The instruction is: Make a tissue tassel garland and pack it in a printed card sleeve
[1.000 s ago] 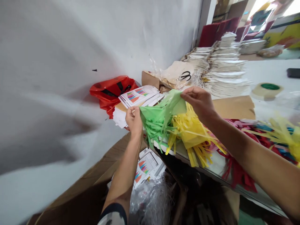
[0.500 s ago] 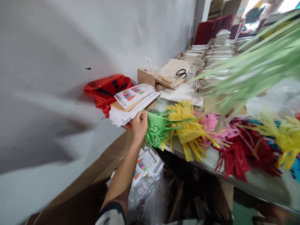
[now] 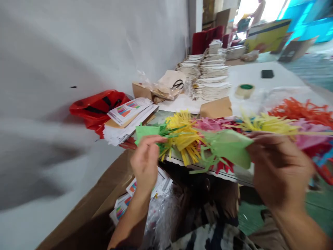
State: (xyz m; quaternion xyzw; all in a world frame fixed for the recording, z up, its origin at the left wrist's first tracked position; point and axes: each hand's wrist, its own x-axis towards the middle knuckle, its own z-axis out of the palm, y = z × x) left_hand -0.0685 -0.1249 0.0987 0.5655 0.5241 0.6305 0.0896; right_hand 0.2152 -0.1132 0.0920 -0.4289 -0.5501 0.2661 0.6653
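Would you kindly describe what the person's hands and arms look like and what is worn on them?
Both hands are bare: the left hand and the right hand wear no gloves, and no ring or watch shows. Both forearms are uncovered. The right hand is blurred. A dark-and-pale patterned garment shows below.

Matt green tissue-paper fringe [image 3: 229, 147]; glossy red plastic bag [image 3: 95, 107]; matt brown cardboard box [image 3: 104, 194].

At centre right of the frame you see a pale green fringed sheet [image 3: 229, 149]; left of centre, a brighter green piece [image 3: 144, 132]. Between them are yellow fringes [image 3: 182, 137], with orange fringes [image 3: 299, 109] far right. The bag [image 3: 95, 106] at left is red with black straps. The leaflets [image 3: 127, 111] beside it are white with multicoloured triangles.
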